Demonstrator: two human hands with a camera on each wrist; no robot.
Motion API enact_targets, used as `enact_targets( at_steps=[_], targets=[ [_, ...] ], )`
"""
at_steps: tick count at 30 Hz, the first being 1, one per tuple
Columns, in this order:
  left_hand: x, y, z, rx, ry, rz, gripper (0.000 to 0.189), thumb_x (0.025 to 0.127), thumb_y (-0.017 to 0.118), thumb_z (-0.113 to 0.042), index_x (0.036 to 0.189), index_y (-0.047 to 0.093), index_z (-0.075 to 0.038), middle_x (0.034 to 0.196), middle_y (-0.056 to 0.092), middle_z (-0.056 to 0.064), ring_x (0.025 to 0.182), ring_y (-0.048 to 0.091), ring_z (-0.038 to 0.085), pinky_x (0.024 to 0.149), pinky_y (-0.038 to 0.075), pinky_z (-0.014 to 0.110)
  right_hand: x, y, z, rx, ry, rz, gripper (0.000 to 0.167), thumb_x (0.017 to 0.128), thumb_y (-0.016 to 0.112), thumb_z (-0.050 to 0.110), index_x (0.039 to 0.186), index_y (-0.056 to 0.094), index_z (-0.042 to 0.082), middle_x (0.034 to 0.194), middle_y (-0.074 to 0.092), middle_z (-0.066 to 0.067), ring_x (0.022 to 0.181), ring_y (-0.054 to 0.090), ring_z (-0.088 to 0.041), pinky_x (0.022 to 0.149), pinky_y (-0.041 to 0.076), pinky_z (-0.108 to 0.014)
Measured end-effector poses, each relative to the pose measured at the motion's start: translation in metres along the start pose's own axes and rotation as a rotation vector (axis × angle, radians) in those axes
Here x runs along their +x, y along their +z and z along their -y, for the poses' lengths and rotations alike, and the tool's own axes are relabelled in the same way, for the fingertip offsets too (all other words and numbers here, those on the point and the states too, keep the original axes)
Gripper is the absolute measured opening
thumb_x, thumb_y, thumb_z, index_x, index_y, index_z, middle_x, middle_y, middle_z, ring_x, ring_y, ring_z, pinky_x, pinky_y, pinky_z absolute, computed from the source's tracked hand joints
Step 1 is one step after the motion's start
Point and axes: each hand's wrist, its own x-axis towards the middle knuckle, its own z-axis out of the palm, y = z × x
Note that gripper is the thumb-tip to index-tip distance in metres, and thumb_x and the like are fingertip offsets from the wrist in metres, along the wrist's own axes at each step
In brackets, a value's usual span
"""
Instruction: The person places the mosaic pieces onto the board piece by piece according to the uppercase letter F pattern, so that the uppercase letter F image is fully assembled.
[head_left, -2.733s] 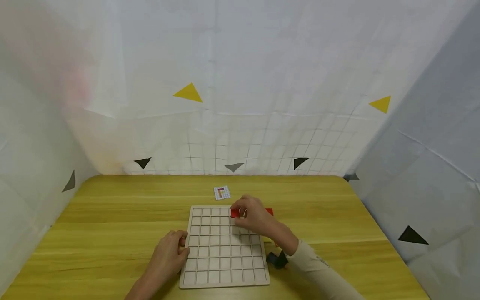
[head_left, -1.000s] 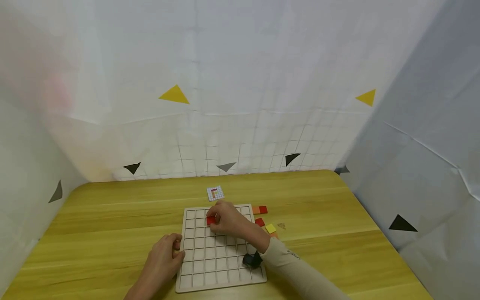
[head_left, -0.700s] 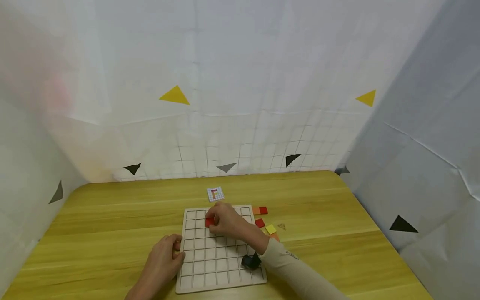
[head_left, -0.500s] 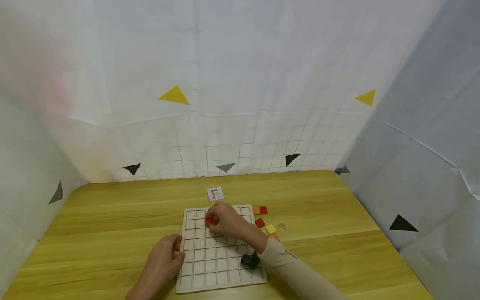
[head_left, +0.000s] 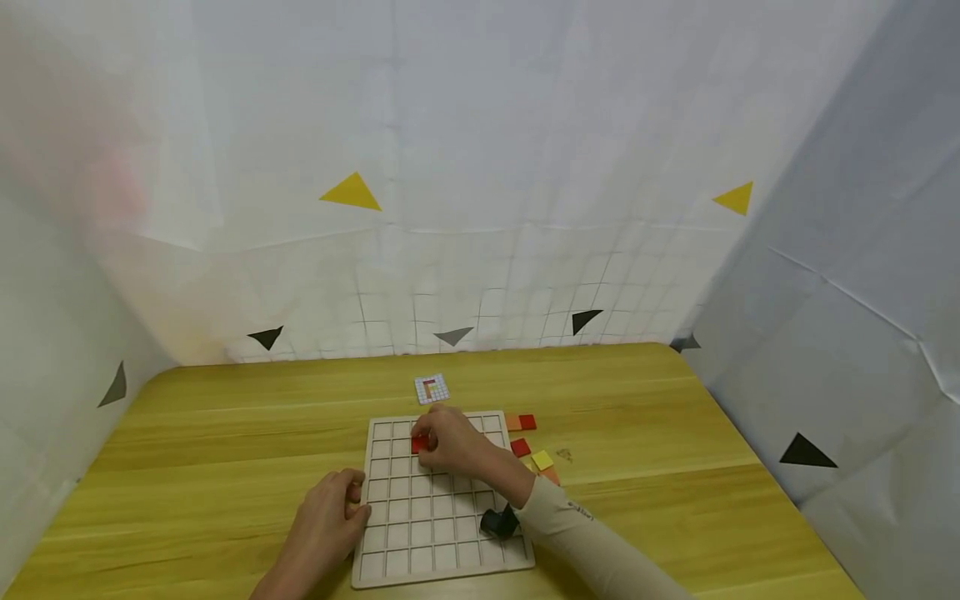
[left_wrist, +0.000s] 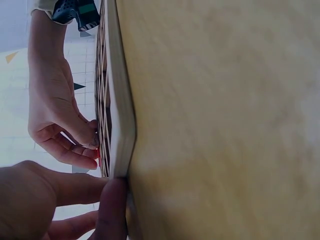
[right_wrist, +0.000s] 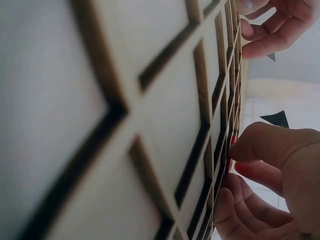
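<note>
The right hand (head_left: 453,440) reaches over the gridded board (head_left: 421,508), its thumb and fingers drawn together in a pinch on a red tile (head_left: 418,444). That tile is at the board's second row from the far edge, third column from the left; whether it sits fully down in the square is hard to tell. The left hand (head_left: 327,512) rests against the board's left edge, fingers loosely bent and part-way open, touching the rim. Just beyond the board's far edge lies a small patterned card (head_left: 432,389). Beside its right edge are an orange tile (head_left: 513,422), two more red ones and a yellow tile (head_left: 542,459).
</note>
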Motion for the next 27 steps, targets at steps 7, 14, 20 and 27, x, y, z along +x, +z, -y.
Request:
enact_targets(
  at_steps=[7, 14, 20, 27],
  targets=[
    [0.0, 0.0, 0.0, -0.001, -0.01, -0.002, 0.033, 0.079, 0.074, -0.001, 0.111, 0.065, 0.004, 0.085, 0.054, 0.0, 0.073, 0.05, 0.013, 0.062, 0.043, 0.028, 0.001, 0.0, 0.0, -0.004, -0.006, 0.009, 0.023, 0.078, 0.076, 0.003, 0.102, 0.076, 0.004, 0.085, 0.061, -0.002, 0.069, 0.051, -0.004, 0.058, 0.043, -0.016],
    [0.0, 0.0, 0.0, -0.014, -0.01, 0.008, 0.034, 0.08, 0.075, -0.001, 0.111, 0.064, 0.004, 0.086, 0.054, 0.0, 0.073, 0.051, 0.013, 0.062, 0.045, 0.028, 0.0, -0.001, 0.0, 0.004, 0.014, 0.017, 0.024, 0.08, 0.077, 0.005, 0.103, 0.075, 0.005, 0.091, 0.063, -0.002, 0.067, 0.053, -0.002, 0.059, 0.045, -0.016],
    [0.0, 0.0, 0.001, -0.015, -0.027, 0.01, 0.035, 0.08, 0.075, 0.0, 0.112, 0.064, 0.005, 0.086, 0.055, 0.001, 0.072, 0.053, 0.013, 0.062, 0.046, 0.029, -0.004, -0.01, 0.002, 0.023, 0.007, 0.009, 0.023, 0.081, 0.075, 0.004, 0.103, 0.075, 0.004, 0.093, 0.064, -0.005, 0.072, 0.059, -0.007, 0.061, 0.047, -0.017],
    [0.0, 0.0, -0.001, -0.014, -0.012, 0.003, 0.035, 0.079, 0.076, 0.0, 0.112, 0.065, 0.005, 0.086, 0.055, 0.001, 0.072, 0.051, 0.013, 0.062, 0.045, 0.029, -0.011, -0.021, -0.003, 0.004, 0.041, 0.004, 0.023, 0.082, 0.072, 0.003, 0.106, 0.074, 0.003, 0.098, 0.064, -0.007, 0.077, 0.063, -0.013, 0.064, 0.049, -0.019]
  ],
)
